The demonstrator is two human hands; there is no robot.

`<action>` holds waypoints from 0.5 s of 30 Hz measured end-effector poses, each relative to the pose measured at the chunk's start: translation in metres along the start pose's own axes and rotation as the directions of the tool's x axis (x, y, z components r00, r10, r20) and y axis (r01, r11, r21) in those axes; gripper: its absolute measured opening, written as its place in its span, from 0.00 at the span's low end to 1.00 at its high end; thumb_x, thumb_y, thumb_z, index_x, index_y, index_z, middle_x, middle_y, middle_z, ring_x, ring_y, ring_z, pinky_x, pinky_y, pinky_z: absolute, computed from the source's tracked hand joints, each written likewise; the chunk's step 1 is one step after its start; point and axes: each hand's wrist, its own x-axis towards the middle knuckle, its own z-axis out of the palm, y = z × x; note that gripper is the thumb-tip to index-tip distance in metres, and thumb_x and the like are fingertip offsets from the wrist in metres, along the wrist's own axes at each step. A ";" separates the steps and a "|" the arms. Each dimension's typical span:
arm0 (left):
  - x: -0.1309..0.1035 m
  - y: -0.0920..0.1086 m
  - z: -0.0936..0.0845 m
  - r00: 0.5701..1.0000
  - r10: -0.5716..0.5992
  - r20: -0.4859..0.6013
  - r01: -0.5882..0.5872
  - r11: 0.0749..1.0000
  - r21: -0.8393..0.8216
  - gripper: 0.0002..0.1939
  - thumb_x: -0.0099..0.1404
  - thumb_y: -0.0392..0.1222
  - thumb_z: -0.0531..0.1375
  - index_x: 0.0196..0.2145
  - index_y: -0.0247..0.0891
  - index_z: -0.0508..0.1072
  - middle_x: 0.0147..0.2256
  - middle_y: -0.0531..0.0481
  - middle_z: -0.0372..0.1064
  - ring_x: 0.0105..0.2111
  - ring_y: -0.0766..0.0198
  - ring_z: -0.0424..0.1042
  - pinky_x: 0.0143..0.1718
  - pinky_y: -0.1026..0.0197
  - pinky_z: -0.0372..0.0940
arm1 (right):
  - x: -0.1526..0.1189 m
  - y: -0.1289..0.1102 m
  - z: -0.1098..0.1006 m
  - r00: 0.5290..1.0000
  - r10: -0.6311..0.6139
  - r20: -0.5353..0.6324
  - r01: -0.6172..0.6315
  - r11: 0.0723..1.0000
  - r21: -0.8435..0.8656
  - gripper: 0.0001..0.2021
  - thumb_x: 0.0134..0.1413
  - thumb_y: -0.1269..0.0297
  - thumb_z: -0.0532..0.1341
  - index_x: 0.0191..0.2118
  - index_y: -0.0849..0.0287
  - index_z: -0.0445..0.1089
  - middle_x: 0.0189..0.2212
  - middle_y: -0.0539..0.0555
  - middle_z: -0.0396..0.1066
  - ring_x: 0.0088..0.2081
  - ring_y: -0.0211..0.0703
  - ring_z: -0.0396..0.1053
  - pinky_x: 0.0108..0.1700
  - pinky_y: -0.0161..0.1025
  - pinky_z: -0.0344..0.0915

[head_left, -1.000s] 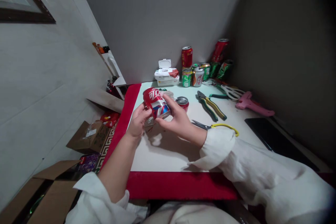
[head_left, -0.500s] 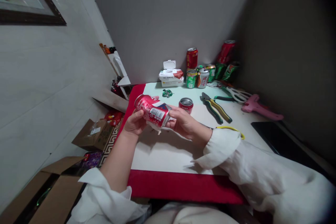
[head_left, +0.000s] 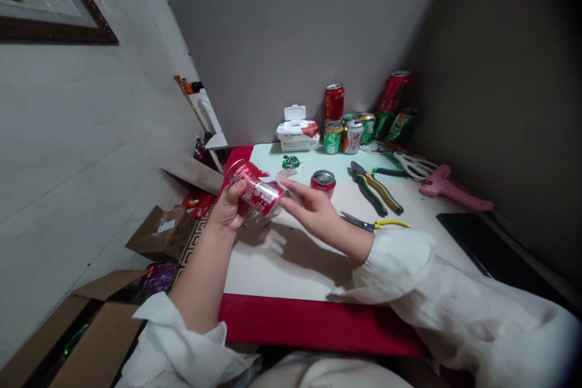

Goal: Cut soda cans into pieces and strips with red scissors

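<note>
My left hand (head_left: 230,209) is wrapped round a red drink can (head_left: 260,194), which lies tilted above the table with white print showing. At the can's right end my right hand (head_left: 313,209) pinches a thin, crumpled white wipe (head_left: 287,180); part of it hangs below the can. Just behind my right hand stands the cut-off bottom of a red can (head_left: 323,182), its top open. Scissors (head_left: 373,224) with yellow handles lie by my right wrist.
Pliers (head_left: 375,188), a pink glue gun (head_left: 454,188) and a black tablet-like slab (head_left: 486,248) lie at right. Several cans (head_left: 333,136) and a wipes pack (head_left: 297,135) stand at the back. Green bits (head_left: 291,162) lie before the pack. Cardboard boxes (head_left: 157,233) are at left.
The can has turned and shifted slightly left in my left hand. My right hand has moved from gripping the can's end to holding the wipe there. The scissors show more fully.
</note>
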 end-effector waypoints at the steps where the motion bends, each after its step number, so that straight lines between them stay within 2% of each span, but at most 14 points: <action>1: -0.001 0.000 0.001 1.000 -0.008 0.011 0.008 1.000 0.014 0.32 0.43 0.52 0.77 0.43 0.32 0.79 0.41 0.39 0.80 0.41 0.49 0.80 0.43 0.54 0.76 | -0.002 -0.001 0.000 0.994 -0.070 0.085 0.078 0.993 -0.089 0.23 0.63 0.52 0.63 0.60 0.56 0.73 0.60 0.59 0.72 0.62 0.54 0.68 0.67 0.56 0.60; 4: -0.003 -0.002 0.005 1.000 -0.014 0.025 0.013 0.998 0.059 0.29 0.44 0.47 0.77 0.42 0.32 0.79 0.39 0.40 0.80 0.37 0.51 0.80 0.41 0.54 0.75 | -0.006 0.000 0.000 0.948 -0.148 0.284 0.216 0.949 -0.228 0.31 0.65 0.51 0.61 0.69 0.57 0.61 0.68 0.63 0.60 0.70 0.56 0.57 0.70 0.57 0.54; 7: -0.005 -0.009 0.012 1.000 -0.018 0.012 0.017 0.998 0.054 0.27 0.44 0.46 0.77 0.41 0.32 0.79 0.37 0.43 0.80 0.35 0.54 0.79 0.40 0.56 0.75 | -0.006 0.006 0.000 0.933 -0.134 0.334 0.224 0.943 -0.247 0.44 0.64 0.42 0.58 0.75 0.60 0.42 0.75 0.67 0.41 0.75 0.55 0.39 0.73 0.58 0.45; 9: -0.006 -0.015 0.018 0.999 -0.033 0.009 0.033 0.998 0.052 0.29 0.43 0.46 0.78 0.42 0.32 0.79 0.36 0.44 0.80 0.33 0.56 0.79 0.39 0.56 0.74 | -0.003 0.009 -0.002 0.933 -0.122 0.339 0.210 0.949 -0.237 0.48 0.64 0.39 0.55 0.76 0.63 0.35 0.75 0.67 0.33 0.76 0.53 0.32 0.74 0.56 0.39; 11: -0.008 -0.021 0.022 1.000 -0.028 0.003 0.028 0.998 0.057 0.29 0.42 0.46 0.79 0.41 0.32 0.79 0.34 0.46 0.80 0.31 0.58 0.78 0.37 0.58 0.74 | 0.000 0.007 -0.006 0.934 -0.116 0.339 0.201 0.953 -0.227 0.47 0.65 0.38 0.53 0.76 0.63 0.34 0.76 0.67 0.32 0.76 0.52 0.32 0.74 0.54 0.38; 15: -0.007 -0.026 0.022 0.999 0.012 -0.043 -0.011 1.000 0.022 0.28 0.42 0.44 0.78 0.41 0.33 0.79 0.34 0.47 0.80 0.32 0.60 0.79 0.38 0.60 0.74 | 0.003 0.001 -0.011 0.925 -0.132 0.357 0.226 0.945 -0.235 0.43 0.66 0.41 0.56 0.76 0.56 0.39 0.75 0.64 0.40 0.75 0.54 0.39 0.73 0.56 0.44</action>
